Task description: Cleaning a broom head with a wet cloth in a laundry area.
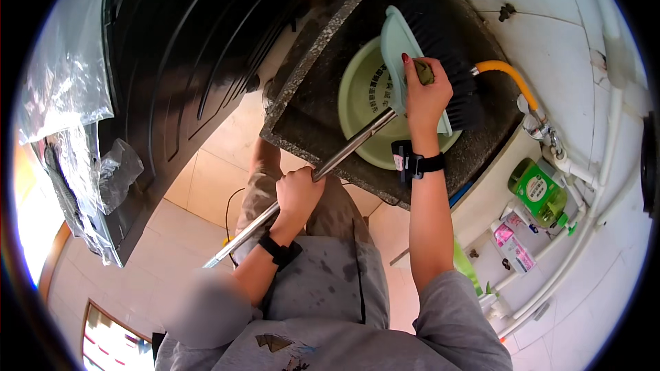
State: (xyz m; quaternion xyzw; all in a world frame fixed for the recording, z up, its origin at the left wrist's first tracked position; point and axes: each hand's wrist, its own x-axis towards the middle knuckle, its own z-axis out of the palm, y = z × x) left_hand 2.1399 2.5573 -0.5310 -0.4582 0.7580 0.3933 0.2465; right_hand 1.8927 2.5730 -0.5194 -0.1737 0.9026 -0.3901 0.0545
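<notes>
A broom with a pale green plastic head [396,56] and black bristles [438,41] lies slantwise over the stone sink. My left hand [300,190] is closed around its shiny metal handle [356,141], below the sink's near edge. My right hand [430,90] is at the broom head, gripping a small dark green pad or cloth [424,72] against it; which of these it is, I cannot tell. Under the broom head sits a light green plastic basin [361,129] with dark writing on its inside. Part of the basin is hidden by the broom and my right hand.
The speckled stone sink [325,44] has a raised rim. An orange hose [502,67] hangs from the wall tap [536,126]. To the right, a green detergent bottle [536,190] and a white-pink bottle [513,247] stand by white pipes [613,129]. A black ribbed panel [170,62] is at left.
</notes>
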